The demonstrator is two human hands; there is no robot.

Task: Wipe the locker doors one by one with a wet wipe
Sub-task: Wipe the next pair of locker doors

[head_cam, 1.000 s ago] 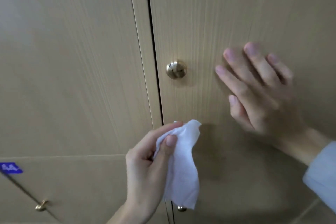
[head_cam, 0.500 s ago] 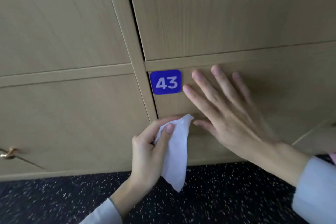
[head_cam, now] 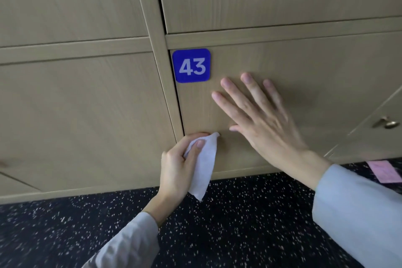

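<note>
Locker door 43 (head_cam: 304, 93), bottom row, is the panel under my hands; blue number plate (head_cam: 191, 65) sits at its upper left corner. Wet wipe (head_cam: 203, 165) is pinched in my left hand (head_cam: 178, 165), thumb and curled fingers closed on its top edge, the rest hanging loose toward the speckled floor (head_cam: 239, 224). Its top corner meets the door's left edge low down, near the gap to the frame. My right hand (head_cam: 261, 119) is spread, fingers open, gripping nothing. It looks to press flat on the panel, though motion blur leaves actual contact uncertain.

Risks from here:
- Only a corner of the wipe bears on the wood, so a stroke may leave most of the door dry.
- Loose tail could drag on the floor and carry grit back up.
- Bare right palm may smear the area I clean.
- Wipe could snag in the gap.
</note>
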